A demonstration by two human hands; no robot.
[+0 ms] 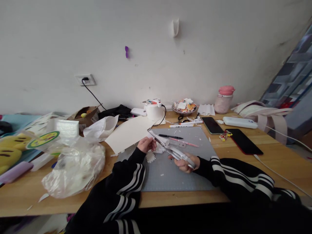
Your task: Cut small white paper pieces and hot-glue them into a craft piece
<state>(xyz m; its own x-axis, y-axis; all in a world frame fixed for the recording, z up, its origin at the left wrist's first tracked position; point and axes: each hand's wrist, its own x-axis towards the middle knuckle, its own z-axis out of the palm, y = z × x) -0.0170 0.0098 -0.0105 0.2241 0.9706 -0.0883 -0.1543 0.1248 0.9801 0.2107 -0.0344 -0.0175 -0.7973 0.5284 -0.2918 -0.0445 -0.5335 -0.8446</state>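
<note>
My left hand pinches the lower right edge of a large off-white paper sheet, which bends up and away to the left. In my right hand is a pair of scissors with pale grey handles. Their blades point up and left, close to the paper beside my left fingers; whether the paper lies between them I cannot tell. Below the blades, a small white piece with a scalloped edge lies on the grey cutting mat. A black pen and a pink pen rest beyond the scissors.
Left of the mat sits a crumpled clear plastic bag. Behind it stands an open cardboard box. At the back are a white round container, a bowl of paper scraps and a pink bottle. Two phones lie right.
</note>
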